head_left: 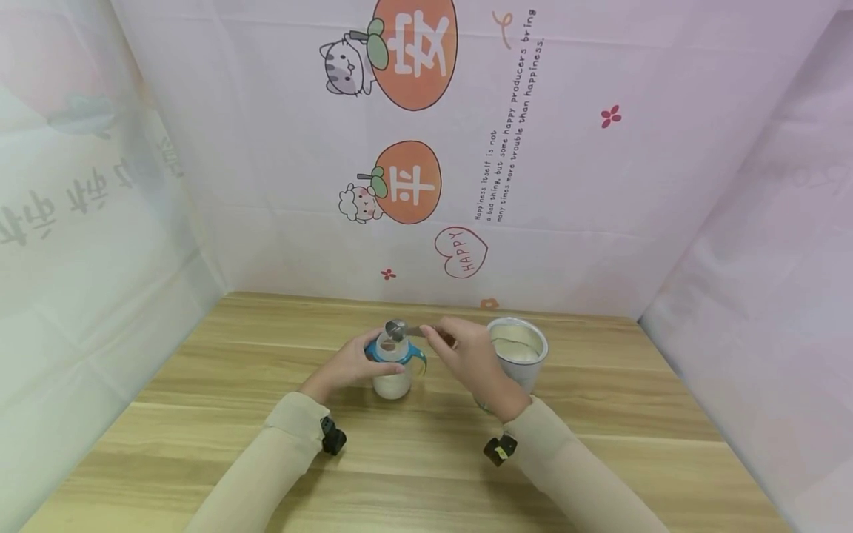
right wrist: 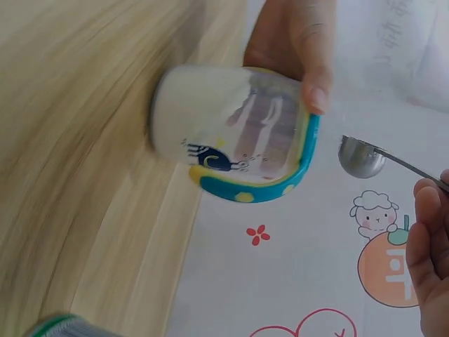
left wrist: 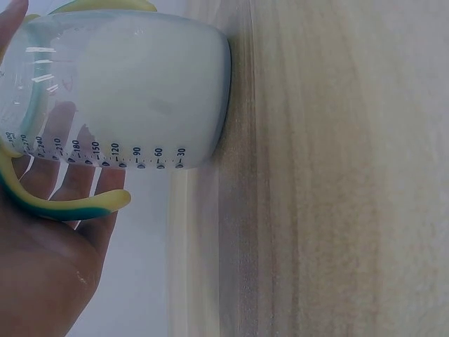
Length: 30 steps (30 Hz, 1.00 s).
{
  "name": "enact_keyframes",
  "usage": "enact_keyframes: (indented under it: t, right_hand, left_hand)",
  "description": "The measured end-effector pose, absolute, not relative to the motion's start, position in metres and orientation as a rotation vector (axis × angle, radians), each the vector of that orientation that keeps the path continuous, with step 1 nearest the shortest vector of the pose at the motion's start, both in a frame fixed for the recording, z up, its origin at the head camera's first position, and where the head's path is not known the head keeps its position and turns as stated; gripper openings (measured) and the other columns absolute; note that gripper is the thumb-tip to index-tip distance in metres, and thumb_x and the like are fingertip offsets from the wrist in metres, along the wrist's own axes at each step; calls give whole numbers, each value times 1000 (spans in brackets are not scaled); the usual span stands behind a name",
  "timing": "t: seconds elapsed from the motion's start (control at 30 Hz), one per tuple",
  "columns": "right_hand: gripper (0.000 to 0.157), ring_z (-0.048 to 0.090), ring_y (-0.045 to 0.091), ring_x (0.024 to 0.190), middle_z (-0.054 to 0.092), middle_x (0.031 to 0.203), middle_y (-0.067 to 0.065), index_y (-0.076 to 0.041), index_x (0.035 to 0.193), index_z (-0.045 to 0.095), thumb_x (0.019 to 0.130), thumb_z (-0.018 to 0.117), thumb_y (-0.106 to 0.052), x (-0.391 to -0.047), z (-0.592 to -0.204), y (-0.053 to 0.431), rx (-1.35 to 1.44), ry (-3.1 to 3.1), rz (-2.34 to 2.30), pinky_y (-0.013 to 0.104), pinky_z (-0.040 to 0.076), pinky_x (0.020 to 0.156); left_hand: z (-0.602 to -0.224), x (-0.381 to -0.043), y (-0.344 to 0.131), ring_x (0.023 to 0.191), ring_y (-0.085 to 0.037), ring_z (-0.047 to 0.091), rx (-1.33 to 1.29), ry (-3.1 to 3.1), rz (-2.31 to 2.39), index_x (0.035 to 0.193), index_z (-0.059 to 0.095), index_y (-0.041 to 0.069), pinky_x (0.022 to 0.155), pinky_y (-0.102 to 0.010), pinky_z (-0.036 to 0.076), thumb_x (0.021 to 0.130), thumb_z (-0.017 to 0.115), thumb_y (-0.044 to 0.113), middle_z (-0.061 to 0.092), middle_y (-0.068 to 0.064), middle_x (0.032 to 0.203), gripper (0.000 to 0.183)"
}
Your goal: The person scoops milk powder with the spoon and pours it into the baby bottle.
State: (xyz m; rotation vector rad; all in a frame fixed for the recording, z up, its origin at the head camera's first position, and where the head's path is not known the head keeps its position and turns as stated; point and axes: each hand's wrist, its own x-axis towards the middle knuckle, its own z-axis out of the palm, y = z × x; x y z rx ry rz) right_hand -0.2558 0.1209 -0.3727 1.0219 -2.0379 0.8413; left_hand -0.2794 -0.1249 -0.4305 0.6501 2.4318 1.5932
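Observation:
A clear baby bottle (head_left: 392, 385) with blue handles stands upright and uncapped on the table. Pale white contents fill its lower part, reaching past the 120 mark beside the scale in the left wrist view (left wrist: 151, 84). My left hand (head_left: 348, 364) grips the bottle around its upper part, thumb on the near side. Above the bottle's mouth is a round metal measuring spoon (head_left: 396, 331), its handle pinched by my right hand (head_left: 472, 357). The right wrist view shows the spoon's bowl (right wrist: 362, 159) from outside; what it holds is hidden there.
Right of the bottle, partly behind my right hand, stands an open white can (head_left: 528, 374) with pale powder inside. The wood-grain table (head_left: 426, 459) meets a printed cloth backdrop (head_left: 560, 259) at its far edge. Cloth also hangs along both sides.

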Motion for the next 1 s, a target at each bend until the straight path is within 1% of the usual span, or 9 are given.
enact_keyframes:
  t: [0.07, 0.17, 0.27, 0.43, 0.53, 0.7, 0.8, 1.0]
  right_hand:
    - [14, 52, 4, 57, 62, 67, -5, -9, 80, 70, 94, 72, -10, -256, -371, 121, 993, -2049, 913, 19, 46, 51]
    - [15, 54, 3, 57, 65, 68, -5, -8, 81, 71, 95, 71, -11, -256, -369, 122, 959, -2065, 1015, 20, 48, 51]
    - [17, 58, 4, 57, 67, 69, -6, -8, 82, 72, 97, 69, -14, -255, -367, 123, 918, -2095, 1105, 21, 50, 50]
    - [24, 60, 9, 56, 67, 68, -7, -11, 81, 73, 100, 66, -24, -254, -364, 125, 796, -2180, 1275, 24, 46, 46]
    - [26, 63, 14, 58, 68, 68, -4, -10, 81, 74, 100, 65, -27, -254, -361, 126, 737, -2202, 1381, 24, 45, 46]
    - [24, 65, 25, 59, 69, 69, 5, -6, 82, 74, 99, 66, -21, -255, -357, 129, 732, -2186, 1450, 22, 44, 47]
    - [23, 66, 32, 61, 69, 70, 11, -2, 83, 74, 100, 65, -15, -253, -353, 130, 723, -2199, 1446, 21, 46, 49]
    - [21, 66, 36, 63, 69, 70, 15, 4, 84, 72, 99, 63, -6, -229, -328, 128, 699, -2226, 1439, 21, 50, 53]
  left_hand:
    - [-430, -279, -125, 126, -24, 54, 652, 2434, 1591, 148, 47, 24, 106, -51, 41, 85, 82, 38, 59, 0, 135, 74]
    - [-430, -280, -124, 126, -25, 54, 661, 2430, 1594, 148, 47, 22, 106, -52, 41, 85, 82, 38, 59, -2, 134, 73]
    - [-430, -280, -125, 126, -23, 54, 645, 2424, 1599, 148, 47, 23, 106, -50, 42, 84, 82, 38, 59, -1, 134, 74]
    - [-431, -280, -125, 126, -25, 54, 644, 2426, 1602, 148, 47, 22, 106, -51, 41, 84, 82, 37, 59, -2, 135, 75]
    - [-431, -280, -125, 126, -26, 53, 645, 2433, 1599, 148, 48, 22, 106, -53, 41, 85, 82, 38, 58, -3, 135, 74]
    - [-431, -280, -125, 127, -24, 53, 629, 2425, 1605, 148, 47, 26, 107, -52, 40, 83, 83, 38, 58, 0, 136, 75]
    - [-430, -279, -125, 127, -23, 53, 629, 2421, 1606, 147, 48, 27, 107, -52, 40, 83, 84, 37, 58, 1, 136, 74]
    - [-426, -279, -124, 125, -23, 54, 636, 2452, 1571, 146, 50, 25, 105, -52, 42, 82, 84, 39, 59, 1, 135, 73]
